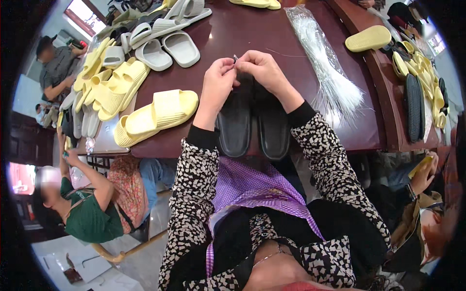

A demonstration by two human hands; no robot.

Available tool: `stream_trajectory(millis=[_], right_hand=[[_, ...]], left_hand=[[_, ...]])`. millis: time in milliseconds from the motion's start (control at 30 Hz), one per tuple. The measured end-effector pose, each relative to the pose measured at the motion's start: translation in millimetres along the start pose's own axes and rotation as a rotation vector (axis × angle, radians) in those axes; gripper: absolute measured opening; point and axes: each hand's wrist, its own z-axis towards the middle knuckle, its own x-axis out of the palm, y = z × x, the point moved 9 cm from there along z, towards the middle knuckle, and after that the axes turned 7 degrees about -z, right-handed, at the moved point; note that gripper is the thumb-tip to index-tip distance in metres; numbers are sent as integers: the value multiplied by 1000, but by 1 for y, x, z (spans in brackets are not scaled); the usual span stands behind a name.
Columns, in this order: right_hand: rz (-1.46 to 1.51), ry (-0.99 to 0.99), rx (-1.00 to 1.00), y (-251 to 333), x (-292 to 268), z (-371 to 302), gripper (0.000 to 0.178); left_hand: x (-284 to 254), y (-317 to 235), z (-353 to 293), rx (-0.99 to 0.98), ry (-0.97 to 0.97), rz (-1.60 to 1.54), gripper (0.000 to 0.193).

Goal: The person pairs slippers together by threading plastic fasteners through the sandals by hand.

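Observation:
Over the far ends of a pair of black slippers, my left hand (219, 81) and my right hand (264, 70) meet with fingertips pinched together. A small, dark, shiny bit shows between them, too small to name. The left slipper (235, 130) and the right slipper (273, 130) lie side by side at the table's near edge, soles toward me. My hands and wrists hide their far ends. A yellow slipper pair (158, 116) lies left of my left wrist. To the right, a clear bag of thin white strands (326, 68) spreads its loose ends toward me.
Piles of yellow slippers (114, 92) and grey slippers (181, 48) cover the dark red table (247, 29) at left. A single yellow slipper (368, 39) rests near the raised wooden edge at right. A person in green (94, 213) sits close on my left; another person's hand (423, 178) is at right.

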Motion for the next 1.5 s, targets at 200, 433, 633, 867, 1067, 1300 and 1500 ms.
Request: stream_trajectory(millis=[200,433,633,867,1067,1300,1500], right_hand=[[58,-48,25,4,-19,-13,8],[100,-178,83,5,-44,-9,9],[73,-202,73,-19,-76,-21,9],[-68,-197,-10,-14,-82,-26,9],[-345,-256,-163,4,-85,-25,8],[-413,-259,-217,5,-79,-23,9],[-430,-253,-223,3,-77,-24,9]], left_hand=[[19,9,-2,-86,92,-33,18],[19,2,10,-82,5,-55,12],[54,21,17,-98,-37,-253,12],[66,26,21,-71,-62,-272,12],[65,32,23,-58,-74,-377,11],[60,37,26,-78,-67,-494,7],[60,40,23,-89,-73,-481,7]])
